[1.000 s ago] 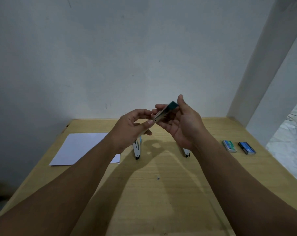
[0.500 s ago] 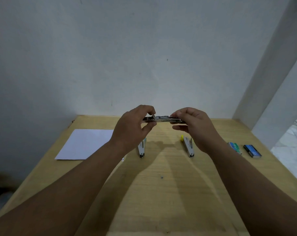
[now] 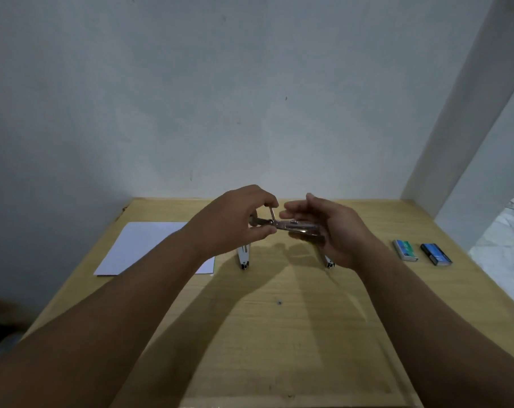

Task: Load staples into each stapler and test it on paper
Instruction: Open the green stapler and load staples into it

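Both hands hold a small metal stapler (image 3: 297,226) level above the wooden table (image 3: 279,334). My left hand (image 3: 238,225) pinches its left end, where a thin metal pusher rod sticks up between the fingers. My right hand (image 3: 335,231) cradles the stapler's right end in curled fingers. Two more staplers lie on the table below: one (image 3: 244,257) under my left hand, another (image 3: 329,262) mostly hidden by my right hand. A white sheet of paper (image 3: 143,245) lies at the left. A green staple box (image 3: 406,250) and a blue staple box (image 3: 435,254) sit at the right.
A plain wall stands behind the table, with a white pillar at the right rear corner. The table's right edge drops to a pale marbled floor (image 3: 503,245). The table's left edge borders dark floor.
The stapler went from tilted to level and sank a little lower. My left fingers have drawn the pusher rod up out of its left end. My right hand shifted to hold it from below.
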